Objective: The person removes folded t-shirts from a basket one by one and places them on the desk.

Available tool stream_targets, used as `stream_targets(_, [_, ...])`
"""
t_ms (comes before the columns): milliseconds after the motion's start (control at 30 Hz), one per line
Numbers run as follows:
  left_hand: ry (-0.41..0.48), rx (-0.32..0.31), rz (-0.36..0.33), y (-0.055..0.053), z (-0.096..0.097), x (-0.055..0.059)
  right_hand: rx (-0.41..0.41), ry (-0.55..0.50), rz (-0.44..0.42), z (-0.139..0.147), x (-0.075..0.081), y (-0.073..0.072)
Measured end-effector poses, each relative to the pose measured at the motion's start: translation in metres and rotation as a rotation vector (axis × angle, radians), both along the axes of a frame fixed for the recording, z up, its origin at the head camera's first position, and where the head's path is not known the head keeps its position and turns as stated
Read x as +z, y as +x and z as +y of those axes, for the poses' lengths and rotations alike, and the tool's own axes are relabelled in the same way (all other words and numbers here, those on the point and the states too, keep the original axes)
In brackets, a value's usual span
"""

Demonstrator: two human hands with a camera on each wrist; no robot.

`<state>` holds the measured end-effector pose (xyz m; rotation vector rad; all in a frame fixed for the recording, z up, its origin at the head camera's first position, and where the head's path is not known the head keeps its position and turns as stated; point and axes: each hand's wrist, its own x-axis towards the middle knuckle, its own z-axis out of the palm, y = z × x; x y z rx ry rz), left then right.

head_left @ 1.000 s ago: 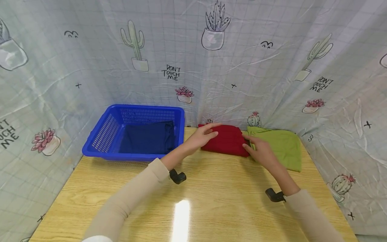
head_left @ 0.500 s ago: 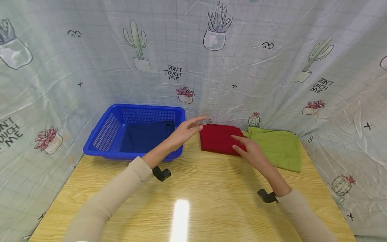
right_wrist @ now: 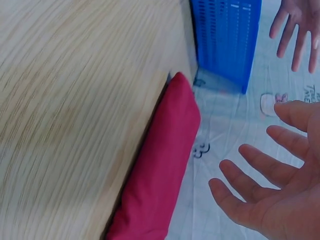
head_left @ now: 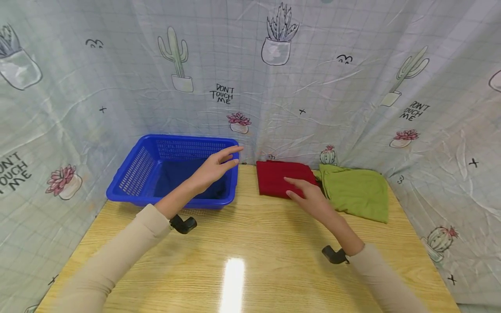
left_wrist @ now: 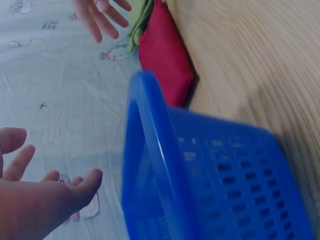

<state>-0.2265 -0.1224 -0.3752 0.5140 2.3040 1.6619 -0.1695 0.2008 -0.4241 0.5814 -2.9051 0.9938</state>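
A folded red cloth point(head_left: 274, 177) lies flat near the back of the table. My right hand point(head_left: 309, 198) hovers over its front right part, fingers spread and holding nothing; the right wrist view shows the hand point(right_wrist: 270, 175) apart from the cloth point(right_wrist: 160, 170). My left hand point(head_left: 211, 170) is above the right side of a blue plastic basket point(head_left: 172, 202), fingers loosely extended with nothing in them. Inside the basket lies a folded dark blue cloth point(head_left: 172, 178), partly hidden by that hand. To the right of the red cloth sits a folded green cloth point(head_left: 358, 191).
A hanging curtain point(head_left: 305, 82) with cactus prints surrounds the wooden table point(head_left: 274, 261) at the back and sides. The basket's rim stands well above the tabletop. A black wrist camera point(head_left: 183, 224) is on the left wrist, another camera point(head_left: 334, 255) on the right.
Both hands have moved left. The left hand has gone from the red cloth to over the basket; the right has drawn off the cloth's right edge. The red cloth stays in place.
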Motion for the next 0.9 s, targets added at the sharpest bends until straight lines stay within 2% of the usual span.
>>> stream_targets(233, [-0.072, 0.028, -0.01, -0.001, -0.02, 0.001, 0.024, -0.016, 0.009, -0.015, 0.001, 0.0])
stream_targets(467, [-0.132, 0.03, -0.02, -0.001, -0.037, 0.001, 0.038, -0.034, -0.002, -0.032, 0.002, -0.003])
stream_targets(900, [-0.235, 0.047, 0.0, -0.002, -0.07, 0.009, 0.083, -0.078, 0.0, -0.075, 0.013, -0.011])
